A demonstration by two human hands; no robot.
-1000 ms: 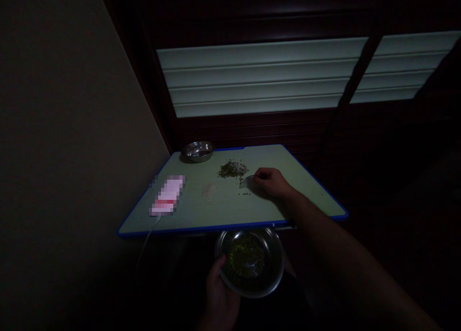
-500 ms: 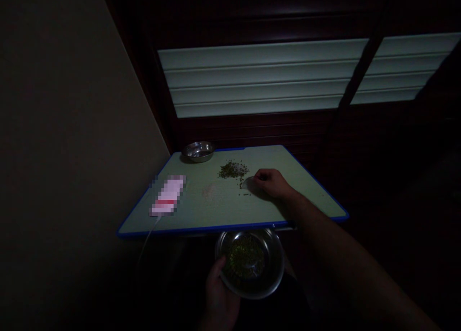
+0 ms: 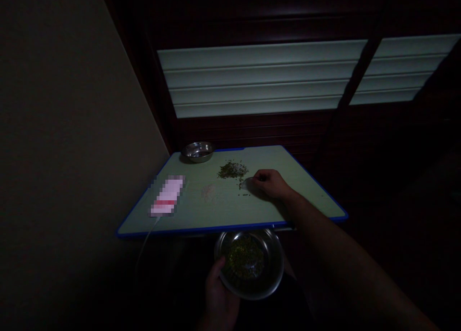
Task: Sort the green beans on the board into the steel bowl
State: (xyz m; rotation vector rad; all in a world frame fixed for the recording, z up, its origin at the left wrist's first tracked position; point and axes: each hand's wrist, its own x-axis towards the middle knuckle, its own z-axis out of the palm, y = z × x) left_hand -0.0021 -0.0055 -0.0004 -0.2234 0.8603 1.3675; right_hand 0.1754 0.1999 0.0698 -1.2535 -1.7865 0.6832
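Head view, dimly lit: a pale green, blue-edged tabletop (image 3: 259, 153) fills the middle. Just below its near edge, the left hand (image 3: 221, 292) grips a larger steel bowl (image 3: 275, 260), thumb over the rim. The bowl looks stiff and smooth, light enough for one hand but perhaps slippery; the rim seems the surest hold, kept level for the loose greenish bits (image 3: 245, 258) inside. On the tabletop, toward its far middle, lies a dark heap (image 3: 231, 170) of small loose pieces, likely dry, light and quick to scatter. Right of the tabletop's middle, the curled right hand (image 3: 271, 184) pinches a thin translucent piece (image 3: 247, 183); it seems light, perhaps bendy, best taken by one edge.

Counted, largest first: one tabletop; two steel bowls, the smaller bowl (image 3: 207, 157) at the tabletop's far left corner; one pixelated slab (image 3: 168, 196) by its left edge, one cable (image 3: 143, 247) trailing past the near edge; one heap; one pale patch (image 3: 211, 192) near the tabletop's centre; one translucent piece. Stray specks are too small to count.
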